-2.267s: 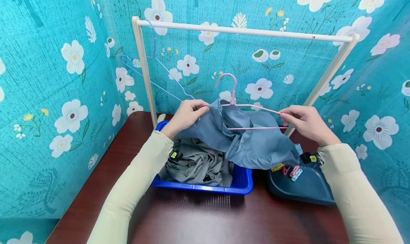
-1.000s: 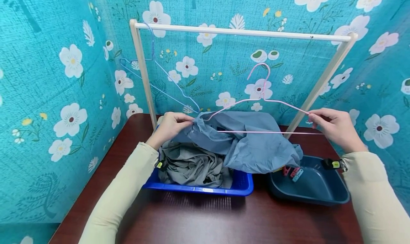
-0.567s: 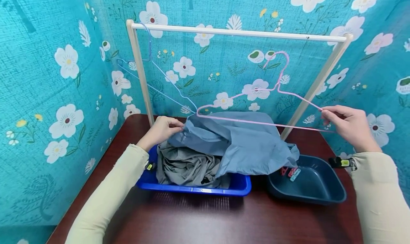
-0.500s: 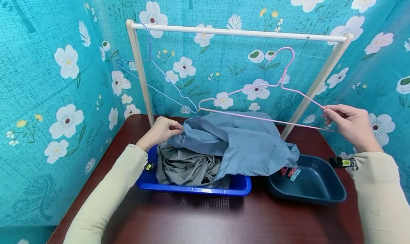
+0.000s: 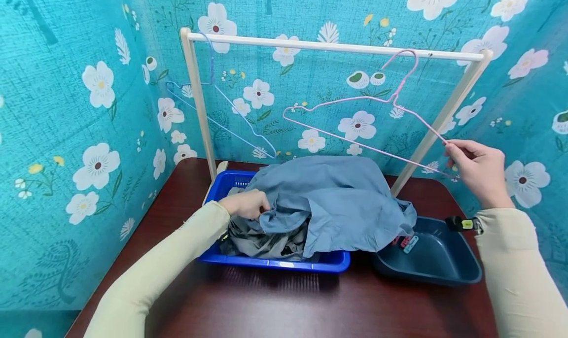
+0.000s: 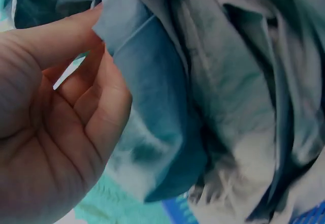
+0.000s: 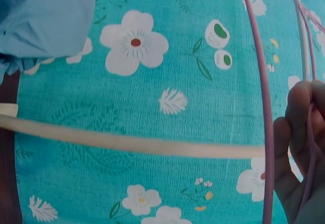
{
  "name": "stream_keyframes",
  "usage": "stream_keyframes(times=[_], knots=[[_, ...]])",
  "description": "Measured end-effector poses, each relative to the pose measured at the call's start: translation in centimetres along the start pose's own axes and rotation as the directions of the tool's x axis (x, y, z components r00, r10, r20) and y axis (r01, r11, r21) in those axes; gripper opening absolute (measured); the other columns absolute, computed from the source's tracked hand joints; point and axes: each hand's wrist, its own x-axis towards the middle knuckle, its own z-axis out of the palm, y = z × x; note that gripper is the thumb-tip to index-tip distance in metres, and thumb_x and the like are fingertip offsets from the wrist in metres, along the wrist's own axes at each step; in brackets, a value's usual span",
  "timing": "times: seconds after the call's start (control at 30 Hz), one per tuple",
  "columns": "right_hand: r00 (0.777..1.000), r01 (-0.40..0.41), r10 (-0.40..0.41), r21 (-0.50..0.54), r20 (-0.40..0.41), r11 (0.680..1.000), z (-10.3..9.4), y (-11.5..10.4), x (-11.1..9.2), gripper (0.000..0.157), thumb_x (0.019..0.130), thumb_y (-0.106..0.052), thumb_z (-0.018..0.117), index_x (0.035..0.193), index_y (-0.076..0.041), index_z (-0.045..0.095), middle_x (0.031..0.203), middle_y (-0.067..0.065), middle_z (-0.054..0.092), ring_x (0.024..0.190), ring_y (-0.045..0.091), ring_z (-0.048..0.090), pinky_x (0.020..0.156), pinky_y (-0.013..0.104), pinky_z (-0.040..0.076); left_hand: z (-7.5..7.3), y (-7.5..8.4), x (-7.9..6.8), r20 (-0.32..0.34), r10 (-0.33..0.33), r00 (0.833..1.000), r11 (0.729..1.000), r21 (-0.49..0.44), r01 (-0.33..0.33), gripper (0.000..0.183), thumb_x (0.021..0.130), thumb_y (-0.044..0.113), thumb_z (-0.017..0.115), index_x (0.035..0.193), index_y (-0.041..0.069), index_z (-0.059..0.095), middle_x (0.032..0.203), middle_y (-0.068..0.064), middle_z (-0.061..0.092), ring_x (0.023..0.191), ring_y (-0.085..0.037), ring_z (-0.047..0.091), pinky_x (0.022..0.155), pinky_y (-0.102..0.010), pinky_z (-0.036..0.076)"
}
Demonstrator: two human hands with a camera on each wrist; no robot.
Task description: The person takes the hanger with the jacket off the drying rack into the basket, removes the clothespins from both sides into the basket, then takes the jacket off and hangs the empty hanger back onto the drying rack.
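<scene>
My left hand (image 5: 250, 205) pinches the edge of a crumpled blue-grey shirt (image 5: 350, 215) between thumb and fingers, low over the blue basket (image 5: 266, 264). The left wrist view shows that pinch close up, with the cloth (image 6: 147, 82) hanging from the fingertips. The shirt spreads over the basket and reaches the dark tray. At the right, my right hand (image 5: 479, 170) holds a pink wire hanger (image 5: 341, 137) by its right shoulder. The hanger is tilted, its hook overlapping the rack's bar in the head view, and no cloth is on it.
A wooden rack (image 5: 328, 45) stands behind, with a blue hanger (image 5: 241, 112) at its left end. Grey cloth (image 5: 253, 242) fills part of the basket. The dark tray (image 5: 443, 279) at right holds several clothespins (image 5: 410, 244). Flowered fabric surrounds the brown table (image 5: 248, 308).
The pink hanger has come out of the shirt's opening and moved up and right with my right hand. My left hand first drew the cloth left, then lowered it toward the basket.
</scene>
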Motion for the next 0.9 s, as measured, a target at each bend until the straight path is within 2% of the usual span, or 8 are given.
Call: stream_keyframes(times=[0.23,0.37,0.47,0.53,0.57,0.7,0.8,0.9], knots=[[1.0,0.024,-0.023,-0.064,0.014,0.998,1.2,-0.9,0.1,0.035,0.094,-0.029,0.059,0.113,-0.001,0.067,0.069,-0.01,0.06,0.062,0.004,0.052,0.044,0.021,0.034,0.0,0.0,0.0,0.033,-0.008,0.999,1.0,0.013,0.008,0.046,0.078,-0.018,0.052,0.057,0.016,0.031,0.055,0.007,0.027,0.05,-0.008,0.026,0.052,-0.022,0.027],[1.0,0.024,-0.023,-0.083,0.006,0.996,1.5,-1.0,0.3,0.034,0.094,-0.029,0.058,0.113,-0.002,0.068,0.068,-0.014,0.059,0.06,0.002,0.052,0.044,0.02,0.034,-2.5,-1.1,-1.5,-0.119,-0.008,0.993,0.998,-0.064,0.001,0.019,0.089,0.003,0.062,0.073,0.012,0.065,0.071,0.007,0.059,0.065,-0.007,0.054,0.063,-0.026,0.045],[1.0,0.023,-0.022,-0.081,0.006,0.996,1.6,-0.9,0.5,0.034,0.095,-0.028,0.058,0.112,-0.001,0.067,0.068,-0.016,0.059,0.061,0.0,0.052,0.043,0.02,0.033,-4.4,-2.2,-2.9,-0.308,-0.09,0.947,0.985,-0.165,0.039,0.016,0.095,0.018,0.059,0.099,0.01,0.072,0.093,-0.004,0.068,0.083,-0.018,0.063,0.074,-0.037,0.05],[1.0,0.027,-0.026,-0.081,0.008,0.996,1.8,-0.8,0.6,0.033,0.095,-0.028,0.058,0.112,-0.001,0.068,0.069,-0.017,0.059,0.062,0.0,0.053,0.043,0.019,0.033,-5.5,-2.9,-3.7,-0.451,-0.18,0.874,0.969,-0.236,0.078,0.023,0.098,0.025,0.054,0.107,0.01,0.069,0.1,-0.008,0.066,0.09,-0.023,0.062,0.077,-0.041,0.049],[1.0,0.029,-0.029,-0.08,0.009,0.996,1.8,-0.8,0.6,0.033,0.095,-0.028,0.058,0.113,-0.001,0.068,0.07,-0.018,0.059,0.064,-0.001,0.053,0.043,0.019,0.033,-5.9,-3.2,-4.1,-0.522,-0.233,0.821,0.954,-0.286,0.09,0.025,0.098,0.026,0.053,0.11,0.01,0.067,0.103,-0.01,0.065,0.092,-0.025,0.061,0.079,-0.043,0.048],[0.999,0.046,-0.046,-0.066,0.007,0.997,2.1,-1.0,0.7,0.032,0.094,-0.028,0.06,0.113,-0.003,0.069,0.073,-0.021,0.059,0.064,-0.001,0.055,0.044,0.017,0.035,-7.2,-4.6,-4.9,-0.744,-0.371,0.556,0.914,-0.398,0.077,0.027,0.097,0.026,0.054,0.116,0.007,0.06,0.11,-0.013,0.06,0.101,-0.028,0.056,0.084,-0.044,0.044],[0.999,0.047,-0.046,-0.037,0.01,0.998,2.5,-1.3,0.8,0.032,0.094,-0.028,0.06,0.112,-0.003,0.069,0.075,-0.019,0.06,0.063,0.001,0.055,0.043,0.018,0.035,-7.8,-6.0,-5.0,-0.815,-0.445,0.372,0.887,-0.458,0.056,0.029,0.095,0.024,0.057,0.117,0.005,0.054,0.112,-0.014,0.056,0.103,-0.028,0.053,0.085,-0.043,0.044],[0.999,0.054,-0.054,-0.018,0.007,0.998,2.8,-1.6,0.9,0.031,0.094,-0.027,0.06,0.112,-0.003,0.069,0.076,-0.015,0.061,0.063,0.002,0.056,0.044,0.018,0.036,-8.2,-7.2,-4.8,-0.815,-0.528,0.241,0.843,-0.536,0.035,0.038,0.093,0.025,0.06,0.123,0.006,0.047,0.119,-0.015,0.049,0.108,-0.027,0.051,0.087,-0.041,0.044]])
